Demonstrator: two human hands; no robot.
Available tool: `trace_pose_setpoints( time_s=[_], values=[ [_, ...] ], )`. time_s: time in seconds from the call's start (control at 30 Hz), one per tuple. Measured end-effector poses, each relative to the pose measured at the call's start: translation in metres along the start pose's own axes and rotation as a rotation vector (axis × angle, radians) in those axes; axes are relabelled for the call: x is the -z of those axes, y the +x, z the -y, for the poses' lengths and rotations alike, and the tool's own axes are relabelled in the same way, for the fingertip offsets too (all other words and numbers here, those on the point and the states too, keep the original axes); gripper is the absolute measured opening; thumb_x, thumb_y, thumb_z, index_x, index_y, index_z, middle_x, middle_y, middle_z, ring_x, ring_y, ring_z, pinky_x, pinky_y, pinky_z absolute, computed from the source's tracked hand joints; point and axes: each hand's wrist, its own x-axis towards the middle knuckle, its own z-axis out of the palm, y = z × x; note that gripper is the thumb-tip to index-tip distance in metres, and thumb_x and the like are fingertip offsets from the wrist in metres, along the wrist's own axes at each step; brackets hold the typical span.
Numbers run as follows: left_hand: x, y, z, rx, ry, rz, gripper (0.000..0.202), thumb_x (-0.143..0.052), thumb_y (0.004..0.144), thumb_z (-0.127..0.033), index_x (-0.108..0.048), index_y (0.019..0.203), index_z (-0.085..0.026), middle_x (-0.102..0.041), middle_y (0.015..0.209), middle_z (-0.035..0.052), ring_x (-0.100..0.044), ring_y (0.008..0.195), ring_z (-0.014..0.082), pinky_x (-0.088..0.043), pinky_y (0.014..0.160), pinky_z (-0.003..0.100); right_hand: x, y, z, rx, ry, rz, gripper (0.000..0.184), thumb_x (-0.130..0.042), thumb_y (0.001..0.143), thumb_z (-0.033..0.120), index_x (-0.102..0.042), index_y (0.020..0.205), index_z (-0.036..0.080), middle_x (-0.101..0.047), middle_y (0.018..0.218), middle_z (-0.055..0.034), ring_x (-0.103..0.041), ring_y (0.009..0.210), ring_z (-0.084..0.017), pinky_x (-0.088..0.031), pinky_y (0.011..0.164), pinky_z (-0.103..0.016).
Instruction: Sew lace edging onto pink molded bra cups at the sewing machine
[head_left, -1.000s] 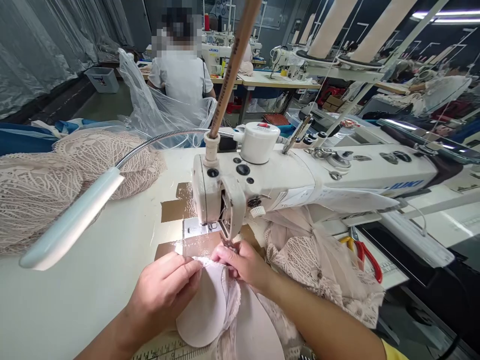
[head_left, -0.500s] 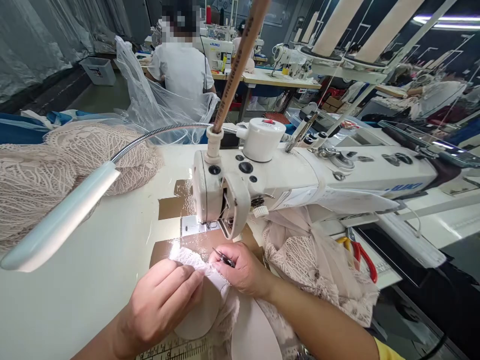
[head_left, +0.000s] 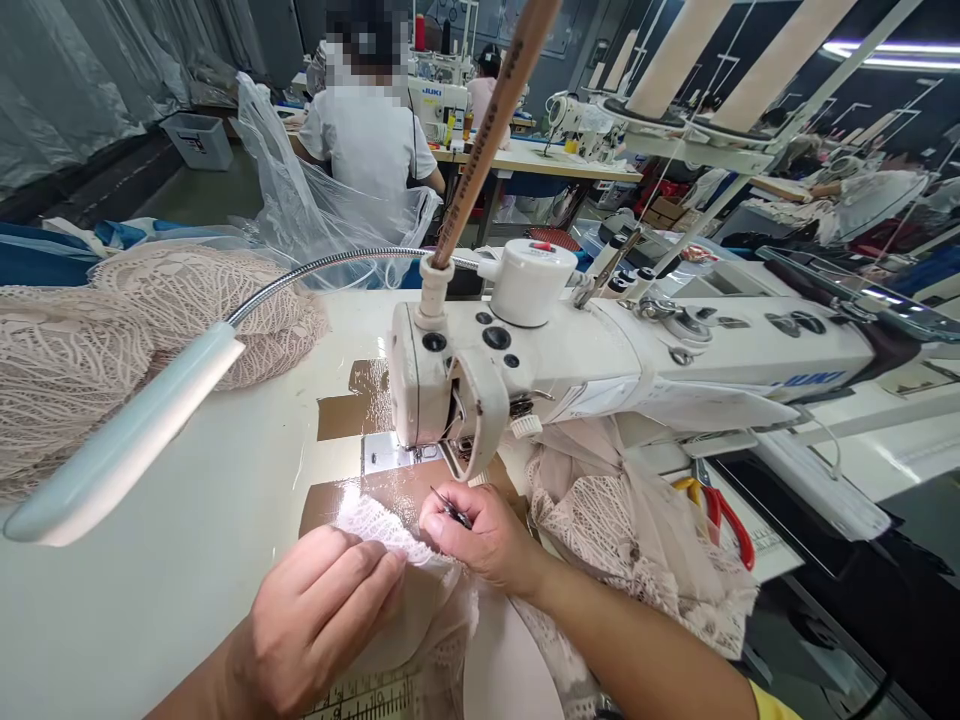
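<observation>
Two hands: The left hand (head_left: 322, 610) has its thumb and fingers pinched close on a white lace edge (head_left: 379, 525). The right hand (head_left: 480, 535) is curled round small dark snips (head_left: 454, 512). From my far seat, I can't tell if it grips the cloth too.
Lace edge: I see it between the hands, on the near side of the sewing machine (head_left: 577, 350), away from its needle. Just below the right hand is a smooth pale cup (head_left: 506, 655), over the counter (head_left: 150, 600).
Snips: The thin tip pokes up and to the left. I don't see it cutting the lace.
Work at the lace: I think this step is close work on the edge by hand, with the snips held ready.
Next at the lace: I'd say it needs a flat, firm hold, and the sharp tip well clear of fingers and the lace's little holes.
</observation>
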Motion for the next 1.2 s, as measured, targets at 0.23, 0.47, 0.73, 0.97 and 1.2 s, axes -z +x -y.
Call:
trace_pose_setpoints(
  time_s=[0.23,0.47,0.73,0.97,1.2],
  values=[
    [-0.005,0.017,0.001,0.232,-0.021,0.123,0.018,-0.055,0.087,-0.009,-0.059,0.105,-0.01,-0.065,0.088,0.0123,-0.056,0.073,0.0193,-0.045,0.063,0.032,0.012,0.004,-0.009,0.187,-0.383,-0.314,0.023,-0.043,0.091,0.03,-0.053,0.074,0.019,-0.056,0.068,-0.0005,-0.053,0.068,-0.015,-0.041,0.068,-0.026],
    [-0.023,0.018,-0.001,0.281,0.091,0.374,0.024,-0.046,0.09,-0.02,-0.065,0.1,-0.011,-0.066,0.106,0.0148,-0.061,0.093,0.0282,-0.053,0.076,0.041,0.021,0.006,-0.022,0.255,-0.704,-0.307,0.01,-0.057,0.083,0.025,-0.065,0.078,0.021,-0.063,0.072,-0.0015,-0.057,0.07,-0.016,-0.039,0.062,-0.022],
    [-0.022,0.017,0.026,0.253,0.039,0.544,0.034,-0.04,0.088,-0.012,-0.06,0.117,-0.012,-0.062,0.121,0.0176,-0.061,0.106,0.0304,-0.053,0.086,0.046,0.015,0.006,-0.019,0.242,-1.005,-0.077,0.018,-0.058,0.073,0.017,-0.065,0.088,0.024,-0.063,0.079,0.0001,-0.054,0.068,-0.014,-0.036,0.059,-0.023],
    [-0.019,0.038,0.048,0.188,-0.026,0.644,0.033,-0.039,0.087,-0.014,-0.061,0.112,-0.011,-0.066,0.11,0.0174,-0.063,0.097,0.0288,-0.053,0.079,0.042,0.011,0.01,-0.023,0.177,-1.155,-0.057,0.016,-0.053,0.08,0.023,-0.063,0.092,0.022,-0.063,0.094,-0.0045,-0.055,0.071,-0.017,-0.035,0.058,-0.027],
    [-0.023,0.044,0.073,0.14,-0.062,0.722,0.027,-0.037,0.086,-0.016,-0.063,0.089,-0.013,-0.063,0.078,0.0104,-0.06,0.071,0.0226,-0.049,0.064,0.034,0.008,0.014,-0.027,0.106,-1.143,-0.057,0.015,-0.054,0.079,0.022,-0.065,0.087,0.016,-0.063,0.083,-0.0072,-0.057,0.068,-0.018,-0.036,0.055,-0.028]
  ],
)
